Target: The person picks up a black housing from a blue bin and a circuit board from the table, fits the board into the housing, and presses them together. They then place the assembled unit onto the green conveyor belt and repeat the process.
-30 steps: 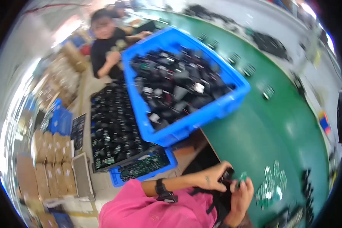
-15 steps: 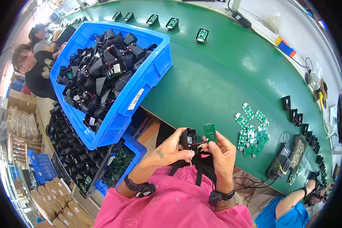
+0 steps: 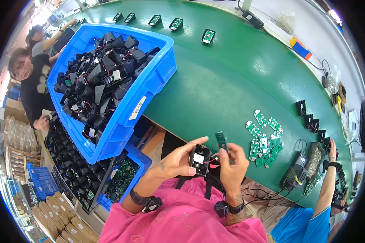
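Observation:
My left hand (image 3: 175, 161) grips a black plastic housing (image 3: 200, 159), its open side turned up so a white part shows inside. In my right hand (image 3: 234, 164) a green circuit board (image 3: 222, 140) is pinched between thumb and fingers, tilted nearly edge-on. Red and dark wires (image 3: 212, 160) run between the housing and the board. To the right of my right hand, a loose pile of green circuit boards (image 3: 263, 142) lies on the green table (image 3: 227, 89).
A blue bin (image 3: 150, 106) heaped with black housings stands at left, beside more housings and a smaller bin of boards (image 3: 123, 178). Housings with boards (image 3: 208, 36) line the far edge. A black power device (image 3: 295, 172) sits right. Co-workers (image 3: 32, 81) are left; a blue-sleeved arm (image 3: 326, 188) reaches in right.
My left hand has turned the housing so its open side faces up. The board in my right hand has tilted. At right, a co-worker's arm has stretched out toward the row of housings.

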The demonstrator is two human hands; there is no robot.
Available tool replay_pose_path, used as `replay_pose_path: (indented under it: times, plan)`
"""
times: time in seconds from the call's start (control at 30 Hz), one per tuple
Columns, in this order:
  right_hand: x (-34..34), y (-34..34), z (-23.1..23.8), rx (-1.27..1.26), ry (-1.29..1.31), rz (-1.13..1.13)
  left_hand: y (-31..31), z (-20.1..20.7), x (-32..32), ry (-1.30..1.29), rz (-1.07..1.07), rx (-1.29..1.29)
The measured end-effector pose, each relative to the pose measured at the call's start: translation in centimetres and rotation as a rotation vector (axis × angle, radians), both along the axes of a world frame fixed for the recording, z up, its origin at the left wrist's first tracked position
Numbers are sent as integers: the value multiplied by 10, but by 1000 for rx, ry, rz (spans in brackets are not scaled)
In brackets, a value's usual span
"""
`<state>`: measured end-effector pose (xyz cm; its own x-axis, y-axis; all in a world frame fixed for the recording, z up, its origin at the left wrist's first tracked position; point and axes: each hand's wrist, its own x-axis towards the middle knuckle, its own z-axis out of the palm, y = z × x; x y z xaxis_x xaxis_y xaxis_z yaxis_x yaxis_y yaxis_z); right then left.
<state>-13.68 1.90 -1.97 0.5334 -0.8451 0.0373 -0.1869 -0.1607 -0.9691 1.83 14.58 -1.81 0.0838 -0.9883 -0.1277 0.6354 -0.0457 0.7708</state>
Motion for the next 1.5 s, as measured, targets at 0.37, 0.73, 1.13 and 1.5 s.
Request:
replay_pose_path:
  times: [0.37,0.73,1.13,1.5]
  plan:
    - [8,12,7,-499,-4,163,1,-18,-7,449,197,-106]
    - [-20,-4,13,-36,-125,479,-11,-11,-5,262,107,-27]
    - [-24,-38,17,-99,-234,572,1,-24,-8,427,-160,-23]
    - [-19,-30,-11,1220,-708,264,-24,17,-19,-460,177,137]
